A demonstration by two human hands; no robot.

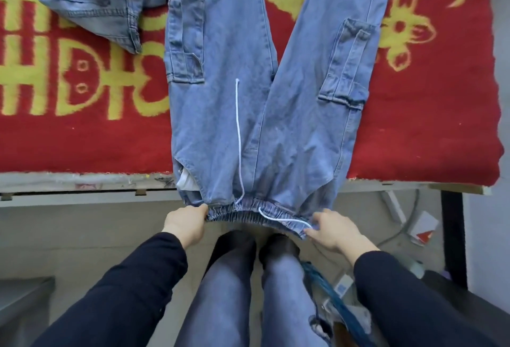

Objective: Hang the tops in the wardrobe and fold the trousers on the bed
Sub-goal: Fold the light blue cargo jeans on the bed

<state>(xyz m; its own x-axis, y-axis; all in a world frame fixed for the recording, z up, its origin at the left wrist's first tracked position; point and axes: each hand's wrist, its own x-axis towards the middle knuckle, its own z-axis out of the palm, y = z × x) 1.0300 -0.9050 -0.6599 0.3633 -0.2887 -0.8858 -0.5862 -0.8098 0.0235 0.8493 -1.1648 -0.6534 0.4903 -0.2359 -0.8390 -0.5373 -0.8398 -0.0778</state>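
Now, head view, the only one. Trousers lie front-up on the red blanket, legs running toward its far side, waistband hanging just off its near edge. Left hand pinches the waistband's left end, fingers curled onto the cloth. Right hand grips the right end, fingertips closed on the elastic beside a loose loop of drawstring. Step in hand, as I judge it: squaring the trousers before the first fold. To do it well, pull both ends evenly so the waistband sits straight, draw it up onto the blanket rather than leave it hanging, tuck the drawstring inside, and smooth the seat. Then bring one leg over the other, with the pockets lying flat and seams matched, before folding lengthwise. Count: one pair of trousers, two legs, two cargo pockets, one drawstring showing two strands. One denim top sits at the blanket's far left, not yet hung. Two hands, both on the waistband.
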